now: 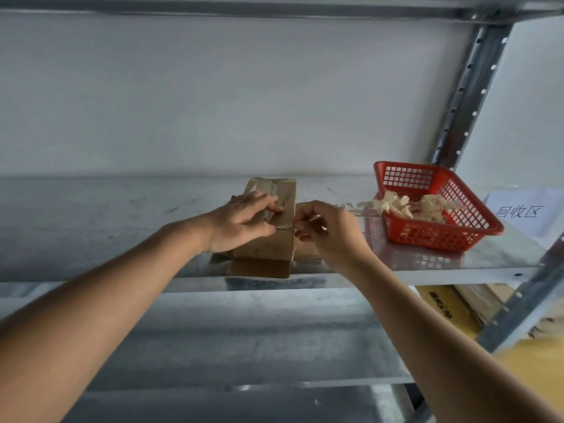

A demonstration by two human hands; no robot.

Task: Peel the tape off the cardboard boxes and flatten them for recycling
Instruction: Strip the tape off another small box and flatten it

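Pressing down on a small cardboard box [268, 227], the left hand [244, 224] lay flat w/ fingers spread over its top face, thumb along the near side, steadying it on the metal shelf [122, 215]. The box sat mid-shelf, long axis running near-to-far, a loose flap hanging over the shelf's near edge. A strip of clear tape [283, 225] crossed the top roughly left-to-right, and its free end pointed right, toward the right hand [323, 230]. That hand was just beside the box's right edge, fingers curled, thumb & forefinger apparently pinching the tape end; the pinch itself was small and partly hidden, so I judged rather than saw it. A second bit of cardboard showed behind the right hand, details unclear. The right hand was nearer the tape end, so the peel would likely go rightward, away from the holding hand, w/ the box pinned against the pull. Further right, well apart, a red basket [439, 209] held crumpled tape scraps [409, 206]. Far right lay a paper sign [518, 212].
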